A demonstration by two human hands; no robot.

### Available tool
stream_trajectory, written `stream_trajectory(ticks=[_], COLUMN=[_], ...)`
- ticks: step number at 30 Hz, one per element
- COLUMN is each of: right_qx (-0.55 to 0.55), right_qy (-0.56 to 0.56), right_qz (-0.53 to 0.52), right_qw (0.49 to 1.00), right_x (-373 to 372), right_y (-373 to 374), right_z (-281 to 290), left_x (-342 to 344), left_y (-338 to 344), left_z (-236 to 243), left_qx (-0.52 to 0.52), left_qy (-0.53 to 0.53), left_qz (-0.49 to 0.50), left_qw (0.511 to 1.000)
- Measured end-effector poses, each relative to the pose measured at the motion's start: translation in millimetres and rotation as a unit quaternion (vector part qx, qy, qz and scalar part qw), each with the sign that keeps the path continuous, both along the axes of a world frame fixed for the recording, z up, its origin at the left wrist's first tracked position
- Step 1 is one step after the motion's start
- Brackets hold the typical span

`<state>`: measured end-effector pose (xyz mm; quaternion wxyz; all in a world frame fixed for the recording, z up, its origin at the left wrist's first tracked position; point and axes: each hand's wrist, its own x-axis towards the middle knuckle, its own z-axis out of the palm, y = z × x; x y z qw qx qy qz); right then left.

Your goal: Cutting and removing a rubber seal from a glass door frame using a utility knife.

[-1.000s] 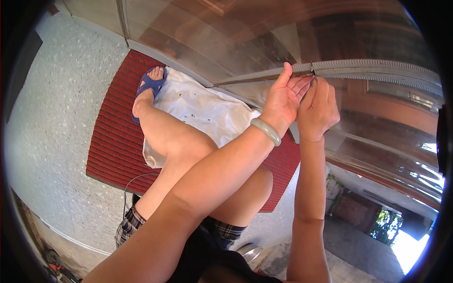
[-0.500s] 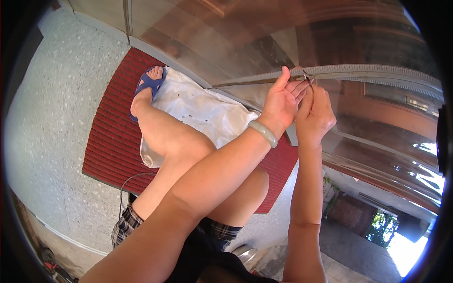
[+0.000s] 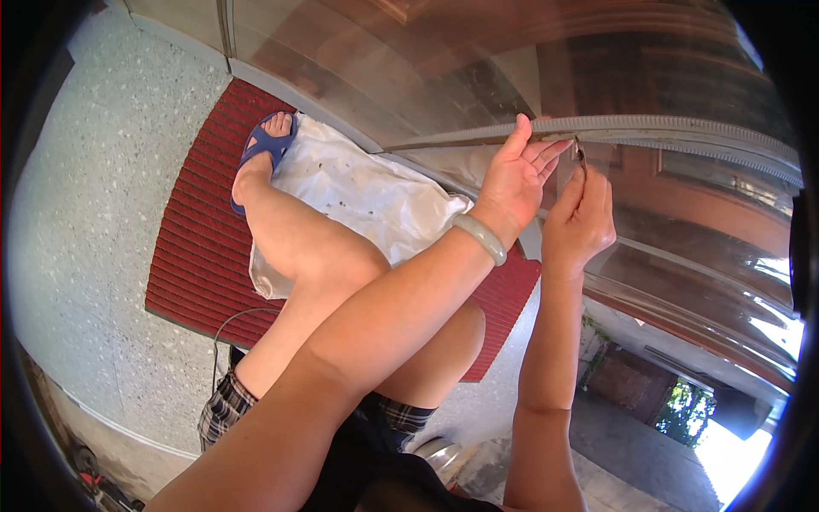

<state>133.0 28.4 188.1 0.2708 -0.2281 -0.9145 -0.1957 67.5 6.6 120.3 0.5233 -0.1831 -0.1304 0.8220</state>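
My right hand is closed in a pinch around a small, thin dark tool whose exact kind is too small to make out. Its tip points up at a grey ribbed strip that runs across a clear glossy panel. Beside it, my left hand lies palm up with the thumb raised and the fingers stretched out just under the strip. The left fingertips are close to the tool, and nothing shows in that palm. A pale bangle circles my left wrist.
Below my hands, a white cloth or sheet with dark specks covers part of a red ribbed mat. My sandalled foot rests at its far left. A thin dark cable curves near my knee. Speckled floor lies left.
My right hand has moved slightly right with the tool, opening a small gap from the left fingers. The left hand stays palm up in nearly the same place.
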Motion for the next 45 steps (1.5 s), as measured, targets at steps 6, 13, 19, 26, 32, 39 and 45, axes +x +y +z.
stream_trajectory(ticks=[6,13,19,26,32,39,45], right_qx=[0.047,0.053,0.049,0.022,0.004,0.028,0.028], right_qy=[-0.016,-0.05,-0.094,-0.005,-0.001,-0.047,0.002], right_qz=[-0.01,-0.025,0.027,0.019,0.037,0.057,0.031], right_qw=[0.999,0.997,0.994,1.0,0.999,0.997,0.999], right_x=[-3,-3,-3,-1,0,3,-3], right_y=[1,-2,1,-1,16,14,4], right_z=[-5,-16,-14,4,6,-3,0], left_x=[-1,-1,-1,-2,-4,-5,-2], left_y=[0,1,-3,-2,-1,0,0], left_z=[1,-2,1,-1,0,-2,1], left_qx=[-0.005,0.016,0.013,-0.013,-0.015,-0.013,-0.013], left_qy=[0.003,0.002,-0.018,0.021,0.016,0.01,0.006], left_qz=[0.001,-0.018,-0.026,-0.003,-0.006,-0.012,-0.003], left_qw=[1.0,1.0,0.999,1.0,1.0,1.0,1.0])
